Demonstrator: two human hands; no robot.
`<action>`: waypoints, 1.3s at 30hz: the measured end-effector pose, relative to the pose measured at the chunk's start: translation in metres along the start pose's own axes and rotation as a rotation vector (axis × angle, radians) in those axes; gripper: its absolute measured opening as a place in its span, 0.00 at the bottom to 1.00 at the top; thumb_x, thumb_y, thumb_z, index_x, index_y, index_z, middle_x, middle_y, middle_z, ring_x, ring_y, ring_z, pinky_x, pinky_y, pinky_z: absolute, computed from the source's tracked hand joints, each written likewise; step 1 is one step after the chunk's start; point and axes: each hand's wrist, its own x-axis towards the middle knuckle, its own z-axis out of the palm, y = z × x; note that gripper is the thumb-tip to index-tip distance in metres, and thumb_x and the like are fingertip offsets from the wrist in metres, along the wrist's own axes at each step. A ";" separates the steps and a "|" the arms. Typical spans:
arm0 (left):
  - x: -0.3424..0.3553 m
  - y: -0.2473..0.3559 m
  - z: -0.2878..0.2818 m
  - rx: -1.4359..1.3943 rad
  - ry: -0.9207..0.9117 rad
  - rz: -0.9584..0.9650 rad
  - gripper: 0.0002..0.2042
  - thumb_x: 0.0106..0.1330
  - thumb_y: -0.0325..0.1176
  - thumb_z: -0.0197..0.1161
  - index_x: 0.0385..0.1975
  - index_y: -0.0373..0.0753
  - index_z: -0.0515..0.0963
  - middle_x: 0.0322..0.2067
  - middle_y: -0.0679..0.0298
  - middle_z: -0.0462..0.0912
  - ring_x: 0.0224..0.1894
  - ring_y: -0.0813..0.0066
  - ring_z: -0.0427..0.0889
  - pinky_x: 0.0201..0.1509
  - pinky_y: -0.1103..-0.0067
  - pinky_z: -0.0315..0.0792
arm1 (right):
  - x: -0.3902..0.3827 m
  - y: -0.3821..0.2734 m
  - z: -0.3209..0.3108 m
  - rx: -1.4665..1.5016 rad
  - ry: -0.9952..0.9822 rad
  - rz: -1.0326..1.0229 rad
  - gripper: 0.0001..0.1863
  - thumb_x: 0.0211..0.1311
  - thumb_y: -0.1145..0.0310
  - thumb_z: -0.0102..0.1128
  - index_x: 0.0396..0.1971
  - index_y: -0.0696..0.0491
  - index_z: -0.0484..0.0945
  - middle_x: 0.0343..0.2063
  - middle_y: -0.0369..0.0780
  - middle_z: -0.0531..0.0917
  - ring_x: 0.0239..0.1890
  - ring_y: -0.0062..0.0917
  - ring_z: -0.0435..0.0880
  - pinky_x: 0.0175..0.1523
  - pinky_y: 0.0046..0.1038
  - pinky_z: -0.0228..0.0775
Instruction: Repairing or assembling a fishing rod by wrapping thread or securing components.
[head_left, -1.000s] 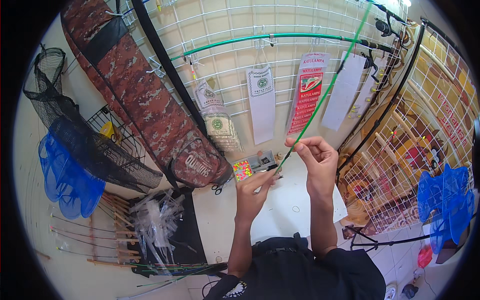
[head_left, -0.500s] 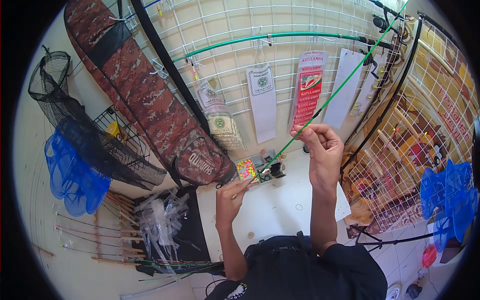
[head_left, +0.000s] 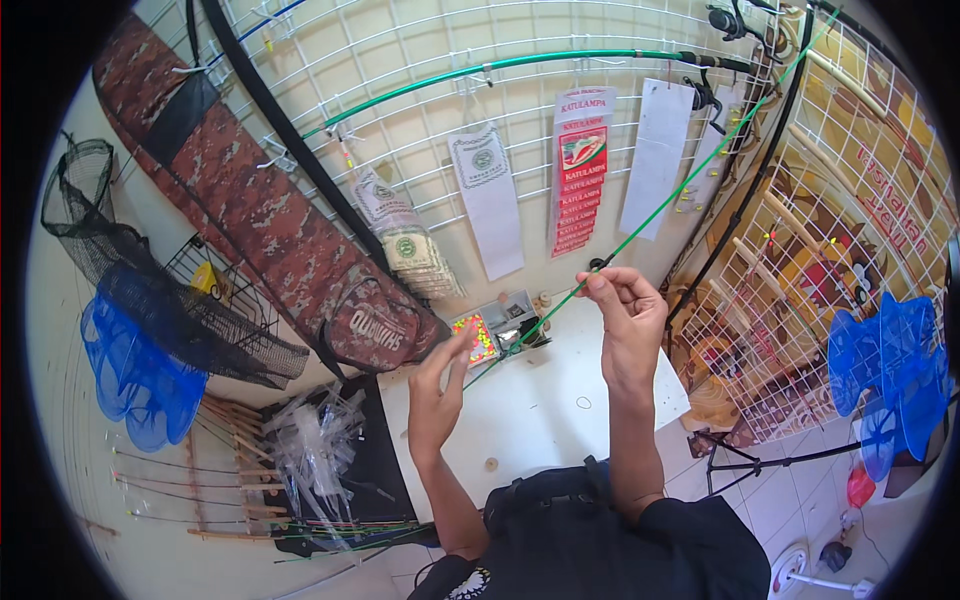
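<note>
A thin green fishing rod (head_left: 680, 190) slants across the view, from the upper right down to just beside my left hand. My right hand (head_left: 632, 318) pinches it between thumb and fingertips, close to a dark fitting on the rod. Next to the rod's lower end, my left hand (head_left: 437, 398) is open, its fingers stretched upward and nothing in its grasp. Behind the rod, on the white table (head_left: 545, 420), are a box of bright yellow and pink small pieces (head_left: 480, 338) and a grey compartment tray (head_left: 513, 307) with small dark items.
A white wire grid holds a green rod (head_left: 420, 88), reels and hanging packets (head_left: 580, 170). On the left hang a camouflage rod bag (head_left: 250, 200), a black net (head_left: 150, 280) and blue mesh (head_left: 140, 370). Clear plastic wrappers (head_left: 318, 440) lie left of the table.
My left hand has let go of the rod's lower part and its fingers have straightened upward. My right hand still pinches the rod. The whole view has shifted a little.
</note>
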 end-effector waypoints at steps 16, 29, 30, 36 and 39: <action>0.048 0.056 0.113 -0.427 -0.128 0.080 0.11 0.59 0.22 0.66 0.42 0.36 0.83 0.33 0.65 0.81 0.33 0.84 0.75 0.39 0.85 0.70 | -0.005 -0.023 -0.044 -0.164 -0.019 0.042 0.06 0.56 0.78 0.66 0.33 0.62 0.81 0.30 0.40 0.84 0.36 0.19 0.82 0.45 0.20 0.74; 0.044 0.055 0.134 -0.432 -0.065 0.079 0.10 0.60 0.19 0.64 0.41 0.35 0.83 0.34 0.63 0.80 0.36 0.81 0.77 0.40 0.84 0.72 | 0.010 -0.022 -0.062 -0.025 -0.050 0.101 0.11 0.53 0.82 0.67 0.36 0.61 0.76 0.28 0.40 0.84 0.33 0.16 0.82 0.41 0.17 0.73; 0.044 0.055 0.135 -0.428 -0.060 0.077 0.10 0.60 0.19 0.64 0.41 0.35 0.83 0.34 0.63 0.80 0.36 0.81 0.77 0.40 0.84 0.72 | 0.011 -0.023 -0.064 -0.023 -0.054 0.106 0.11 0.53 0.82 0.67 0.36 0.61 0.76 0.28 0.40 0.84 0.33 0.16 0.82 0.41 0.17 0.73; 0.042 0.053 0.141 -0.452 -0.049 0.074 0.10 0.60 0.19 0.63 0.41 0.34 0.83 0.34 0.64 0.79 0.32 0.83 0.75 0.36 0.86 0.70 | 0.014 -0.016 -0.070 0.034 -0.058 0.102 0.10 0.54 0.81 0.67 0.36 0.60 0.77 0.28 0.39 0.84 0.32 0.15 0.82 0.42 0.17 0.73; 0.043 0.056 0.143 -0.435 -0.050 0.075 0.10 0.61 0.19 0.63 0.41 0.33 0.83 0.34 0.64 0.79 0.32 0.83 0.74 0.35 0.86 0.69 | 0.017 -0.015 -0.074 0.075 -0.069 0.111 0.11 0.54 0.81 0.67 0.36 0.60 0.77 0.29 0.39 0.84 0.33 0.15 0.82 0.42 0.17 0.73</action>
